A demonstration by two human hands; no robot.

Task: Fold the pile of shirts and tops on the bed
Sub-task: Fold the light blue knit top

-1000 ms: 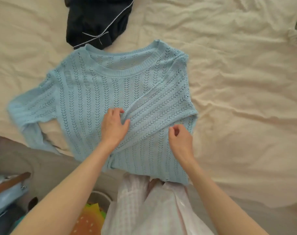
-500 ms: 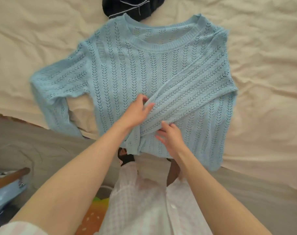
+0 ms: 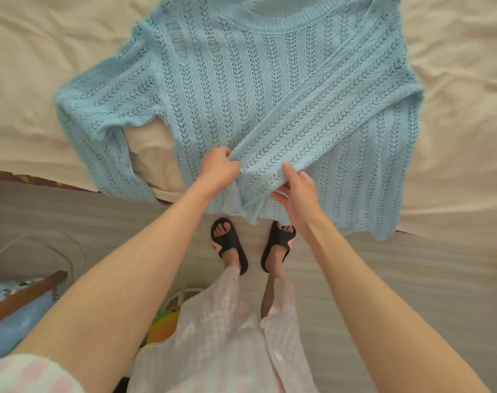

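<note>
A light blue open-knit sweater lies face up on the cream bed sheet, its hem hanging over the bed's near edge. Its right sleeve is folded diagonally across the front; the left sleeve is spread out and bent downward. My left hand is closed on the cuff end of the folded sleeve near the hem. My right hand pinches the same sleeve end just to the right, thumb on top.
The bed's near edge runs across the middle of the view, with pale wood floor below it. My feet in black slides stand at the edge. A wooden bar and blue items sit at the lower left.
The view tilted down, so the dark garment at the top left the frame. Both hands slid down the folded sleeve toward the hem and closed on its end.
</note>
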